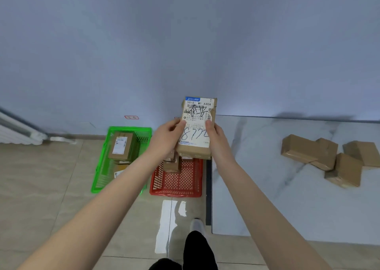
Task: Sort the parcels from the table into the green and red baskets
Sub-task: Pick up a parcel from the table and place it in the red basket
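Observation:
Both hands hold up a brown cardboard parcel (197, 125) with a white shipping label facing me, above the red basket. My left hand (167, 138) grips its left edge and my right hand (216, 140) grips its right edge, thumbs on the label. The red basket (178, 184) stands on the floor beside the table and holds brown parcels at its far end. To its left the green basket (102, 175) holds a labelled parcel (121, 146) and others beneath. Several plain brown parcels (329, 156) lie on the white marble table (267, 187) at the right.
A radiator (18, 132) runs along the wall at the far left. A small red-framed label (131, 117) is stuck on the wall above the green basket. My foot (197, 225) stands on the tiled floor just in front of the red basket.

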